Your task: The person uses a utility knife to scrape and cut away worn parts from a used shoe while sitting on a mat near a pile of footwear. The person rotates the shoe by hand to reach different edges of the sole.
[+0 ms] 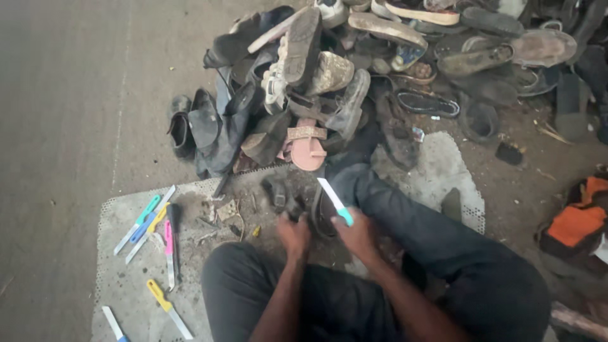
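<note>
My right hand (359,233) grips a small knife (334,199) with a teal handle, its white blade pointing up and away from me. My left hand (294,234) holds a dark, worn shoe (288,197) down on the mat between my legs. The knife blade stands just right of that shoe, next to a dark curved sole piece (320,215). Whether the blade touches the shoe I cannot tell. My legs in dark trousers (443,240) frame both hands.
A big heap of old shoes and sandals (380,69) lies ahead, with a pink sandal (307,147) at its near edge. Several knives with coloured handles (155,237) lie on the grey perforated mat (126,285) at my left. An orange and black bag (579,221) sits at the right.
</note>
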